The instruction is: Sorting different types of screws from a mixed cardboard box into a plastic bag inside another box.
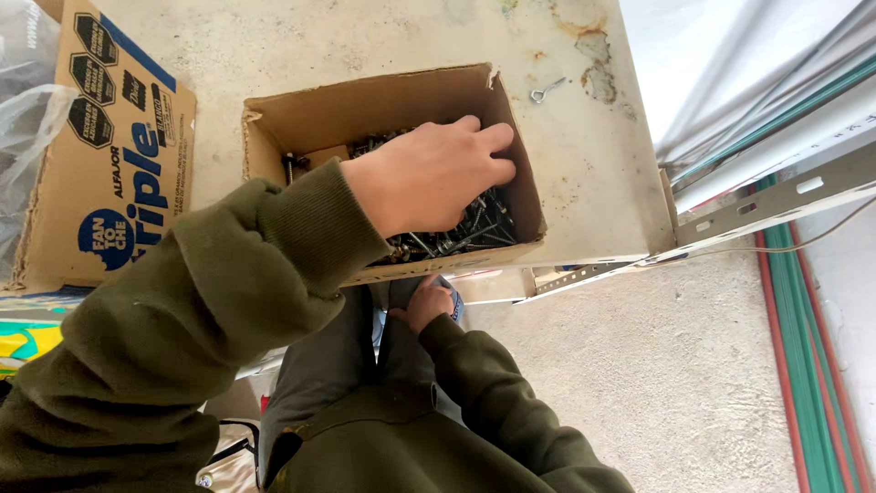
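While the left hand [429, 178] fingers curl, grip unclear, dark screws [474, 228] fill the cardboard box [383, 100].

Open brown carton [383, 100] of screws at centre, blue-printed carton [109, 155] at left.

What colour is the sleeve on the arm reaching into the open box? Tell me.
Dark olive green, seen in the head view: the sleeve ends at the left hand inside the cardboard box.

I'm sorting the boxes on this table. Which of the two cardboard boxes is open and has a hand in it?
The plain brown box at centre, full of dark metal screws, with the left hand inside. The printed box lies further left, untouched.
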